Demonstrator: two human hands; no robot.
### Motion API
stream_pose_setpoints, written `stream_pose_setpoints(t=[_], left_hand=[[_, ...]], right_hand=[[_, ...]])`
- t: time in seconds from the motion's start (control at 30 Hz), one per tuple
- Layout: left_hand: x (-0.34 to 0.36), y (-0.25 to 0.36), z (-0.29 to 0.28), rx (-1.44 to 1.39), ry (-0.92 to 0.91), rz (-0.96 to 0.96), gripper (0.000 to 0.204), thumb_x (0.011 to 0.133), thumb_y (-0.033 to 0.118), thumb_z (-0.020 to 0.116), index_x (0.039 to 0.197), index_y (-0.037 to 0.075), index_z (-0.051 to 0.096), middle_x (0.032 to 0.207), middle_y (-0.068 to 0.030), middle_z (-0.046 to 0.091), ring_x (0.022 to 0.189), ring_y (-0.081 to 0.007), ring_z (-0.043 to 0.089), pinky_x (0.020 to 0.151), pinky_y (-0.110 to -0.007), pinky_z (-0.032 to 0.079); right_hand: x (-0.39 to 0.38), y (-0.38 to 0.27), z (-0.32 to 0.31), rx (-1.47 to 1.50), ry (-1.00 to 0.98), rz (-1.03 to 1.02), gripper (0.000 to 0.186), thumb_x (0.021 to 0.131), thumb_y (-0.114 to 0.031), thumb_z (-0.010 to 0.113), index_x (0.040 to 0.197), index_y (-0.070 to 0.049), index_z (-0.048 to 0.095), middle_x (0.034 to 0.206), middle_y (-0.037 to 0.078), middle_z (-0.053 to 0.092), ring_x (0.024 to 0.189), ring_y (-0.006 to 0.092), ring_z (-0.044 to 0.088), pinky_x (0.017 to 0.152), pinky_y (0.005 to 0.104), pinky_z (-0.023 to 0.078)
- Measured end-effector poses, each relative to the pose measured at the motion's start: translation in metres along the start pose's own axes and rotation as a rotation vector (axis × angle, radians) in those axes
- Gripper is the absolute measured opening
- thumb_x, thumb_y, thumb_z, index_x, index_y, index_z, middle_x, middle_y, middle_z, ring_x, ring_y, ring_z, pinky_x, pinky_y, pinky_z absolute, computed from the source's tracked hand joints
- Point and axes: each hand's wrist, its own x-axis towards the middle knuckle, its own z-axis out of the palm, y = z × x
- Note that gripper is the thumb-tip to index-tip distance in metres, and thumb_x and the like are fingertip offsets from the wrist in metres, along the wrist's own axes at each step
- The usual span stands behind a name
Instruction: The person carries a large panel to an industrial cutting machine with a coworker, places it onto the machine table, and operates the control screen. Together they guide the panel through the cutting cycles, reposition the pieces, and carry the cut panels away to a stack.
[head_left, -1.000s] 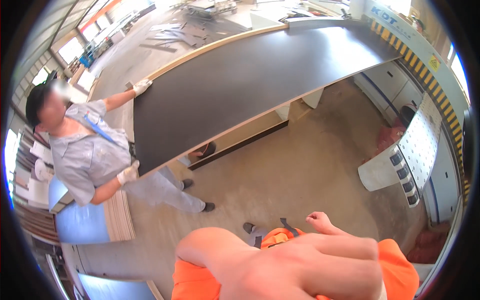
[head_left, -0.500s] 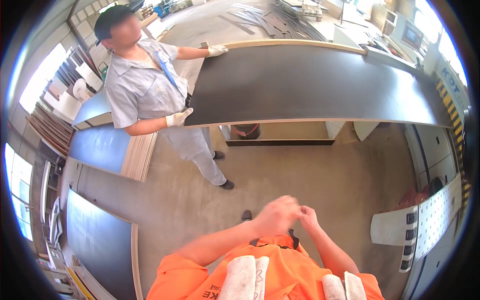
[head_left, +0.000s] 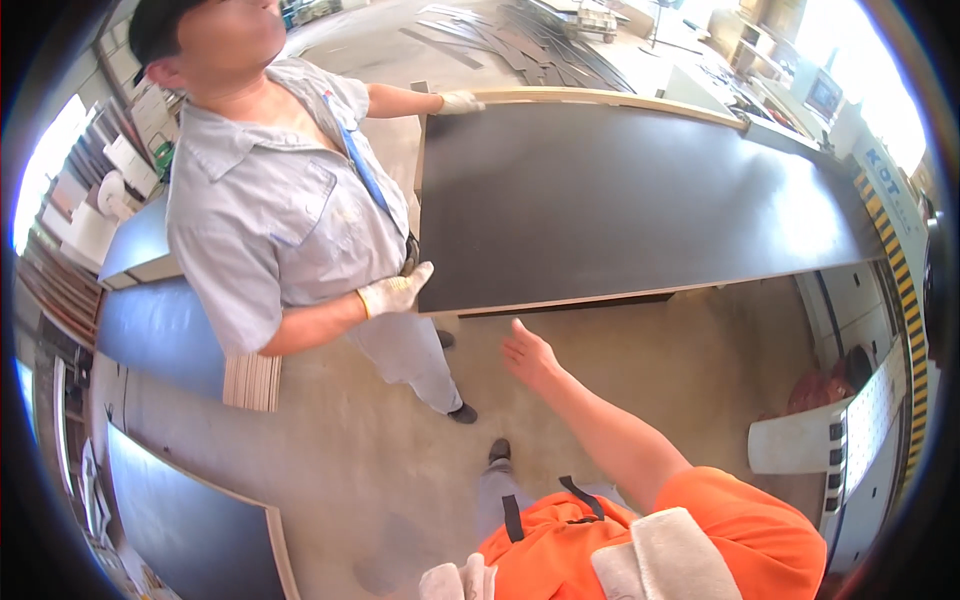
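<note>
My right hand [head_left: 531,358] reaches forward from the orange sleeve, fingers apart and holding nothing. It is just below the near edge of a large dark panel [head_left: 630,205]; whether it touches the panel cannot be told. My left hand is out of view. At the panel's left end stands a co-worker [head_left: 290,200] in a grey shirt and white gloves. The co-worker's near glove [head_left: 395,290] is at the panel's near left corner, the far glove [head_left: 460,102] at its far left corner.
Stacked boards [head_left: 165,330] lie at the left, with another dark board [head_left: 190,520] nearer me. A machine with a yellow-black striped edge [head_left: 893,270] stands at the right, beside a white table section [head_left: 795,445]. Scrap strips [head_left: 490,45] cover the far floor.
My hands have parted from in front of my waist. The right has stretched forward toward the panel; the left has left the view. The co-worker and panel end appear closer.
</note>
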Motion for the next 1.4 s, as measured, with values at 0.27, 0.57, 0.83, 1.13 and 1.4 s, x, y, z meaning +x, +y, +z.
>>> stream_pose_setpoints(t=[0.27, 0.57, 0.83, 1.13, 1.4], left_hand=[[0.091, -0.057, -0.168, 0.523, -0.127, 0.057, 0.029, 0.094, 0.032, 0.059, 0.110, 0.010, 0.071, 0.108, -0.0091, 0.072, 0.095, -0.0201, 0.067, 0.085, -0.037, 0.052], [0.035, 0.249, -0.099, -0.688, -0.226, 0.547, 0.025, 0.088, 0.020, 0.062, 0.110, 0.007, 0.064, 0.105, -0.0100, 0.068, 0.102, -0.0232, 0.063, 0.094, -0.043, 0.047], [-0.100, 0.111, 0.008, -0.781, -0.507, 0.221, 0.031, 0.090, 0.020, 0.061, 0.116, 0.005, 0.062, 0.113, -0.0115, 0.067, 0.108, -0.0247, 0.061, 0.098, -0.044, 0.046], [-0.352, 0.038, 0.165, -0.302, -0.491, 0.183, 0.036, 0.090, 0.016, 0.060, 0.123, 0.003, 0.058, 0.117, -0.0137, 0.066, 0.102, -0.0302, 0.066, 0.086, -0.047, 0.054], [-0.393, -0.202, 0.264, -0.336, -0.730, -0.170, 0.025, 0.092, 0.007, 0.064, 0.115, 0.000, 0.061, 0.107, -0.0154, 0.067, 0.095, -0.0303, 0.069, 0.087, -0.047, 0.058]], right_hand=[[0.006, 0.034, 0.103, 0.598, 0.101, -0.119, 0.032, 0.091, -0.021, 0.069, 0.114, -0.002, 0.060, 0.114, 0.010, 0.065, 0.106, 0.0231, 0.062, 0.090, 0.0372, 0.054], [-0.197, 0.108, -0.013, 0.617, 0.220, 0.010, 0.033, 0.089, -0.014, 0.067, 0.118, -0.001, 0.059, 0.118, 0.009, 0.065, 0.112, 0.0236, 0.059, 0.099, 0.0394, 0.047], [-0.412, 0.201, -0.132, 0.529, 0.296, 0.058, 0.029, 0.088, -0.018, 0.064, 0.112, -0.003, 0.064, 0.114, 0.007, 0.068, 0.111, 0.0225, 0.060, 0.098, 0.0381, 0.046], [-0.681, 0.297, -0.220, 0.524, 0.352, -0.060, 0.030, 0.088, -0.023, 0.067, 0.109, -0.003, 0.064, 0.110, 0.008, 0.069, 0.103, 0.0247, 0.062, 0.091, 0.0384, 0.047], [-0.854, 0.446, -0.338, 0.538, 0.582, -0.328, 0.033, 0.091, -0.021, 0.063, 0.115, 0.002, 0.061, 0.116, 0.016, 0.067, 0.111, 0.0294, 0.062, 0.104, 0.0408, 0.044]])
